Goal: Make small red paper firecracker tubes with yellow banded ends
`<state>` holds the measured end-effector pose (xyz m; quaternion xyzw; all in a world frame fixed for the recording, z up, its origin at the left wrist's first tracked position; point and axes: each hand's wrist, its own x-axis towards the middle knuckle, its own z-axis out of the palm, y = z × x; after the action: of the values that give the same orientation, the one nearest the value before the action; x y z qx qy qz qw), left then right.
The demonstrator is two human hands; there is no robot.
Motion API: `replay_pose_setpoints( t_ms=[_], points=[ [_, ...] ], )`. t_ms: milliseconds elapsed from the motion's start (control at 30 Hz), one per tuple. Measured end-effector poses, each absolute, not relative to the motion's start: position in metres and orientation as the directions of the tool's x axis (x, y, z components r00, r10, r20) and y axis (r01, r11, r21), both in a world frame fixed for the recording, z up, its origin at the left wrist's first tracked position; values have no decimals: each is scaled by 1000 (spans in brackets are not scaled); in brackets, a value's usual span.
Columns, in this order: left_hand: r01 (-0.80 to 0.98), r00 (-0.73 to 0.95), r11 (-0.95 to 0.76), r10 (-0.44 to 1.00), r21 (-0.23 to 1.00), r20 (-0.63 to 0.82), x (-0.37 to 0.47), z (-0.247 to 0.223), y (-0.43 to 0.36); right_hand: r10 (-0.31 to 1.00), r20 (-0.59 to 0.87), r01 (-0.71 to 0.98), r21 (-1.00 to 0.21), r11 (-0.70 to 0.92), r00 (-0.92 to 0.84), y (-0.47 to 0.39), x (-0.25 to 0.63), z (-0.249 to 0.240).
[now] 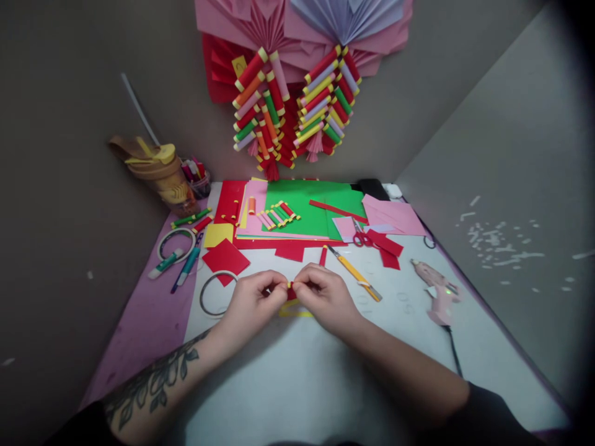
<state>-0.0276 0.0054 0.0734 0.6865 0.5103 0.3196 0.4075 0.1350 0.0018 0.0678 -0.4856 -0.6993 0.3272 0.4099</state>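
Over the middle of the white mat, my left hand (258, 296) and my right hand (329, 300) meet, fingertips almost touching. Both pinch a small red paper roll (292, 293) with a yellow end, most of it hidden by the fingers. Just under it lies a yellow paper strip (296, 313). A yellow utility knife (356, 272) and another red roll (323, 255) are beyond my right hand. Beside my left hand is a roll of tape (203, 297), partly covering a red paper square (226, 258).
Coloured paper sheets (307, 192) at the back carry several small finished rolls (279, 215). Red scissors (360, 236) lie near red scraps. A pink glue gun (439, 291) with a cord rests at right. Glue pens (186, 269) and a cup (170, 179) stand left; paper firecracker strings (325, 99) hang above.
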Motion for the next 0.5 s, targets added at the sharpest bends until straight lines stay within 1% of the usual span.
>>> replay_pose_setpoints(
  t_ms=[67, 200, 267, 333, 400, 500],
  points=[
    [429, 285, -135, 959, 893, 8, -27, 74, 5, 929, 311, 445, -816, 369, -200, 1, 136, 66],
    [435, 301, -137, 954, 890, 0, -24, 75, 4, 867, 427, 552, -672, 493, -255, -1, 137, 64],
    [447, 300, -144, 954, 883, 4, -24, 75, 4, 836, 461, 593, -597, 540, -297, -2, 137, 64],
    [457, 301, -156, 954, 876, 13, -24, 74, 4, 814, 479, 609, -551, 571, -329, -3, 137, 65],
    [459, 298, -163, 954, 873, 21, -24, 74, 4, 819, 474, 610, -558, 563, -323, -4, 136, 65],
    [443, 275, -151, 961, 884, 27, -24, 74, 4, 873, 424, 585, -653, 480, -243, -3, 135, 66]
  ],
)
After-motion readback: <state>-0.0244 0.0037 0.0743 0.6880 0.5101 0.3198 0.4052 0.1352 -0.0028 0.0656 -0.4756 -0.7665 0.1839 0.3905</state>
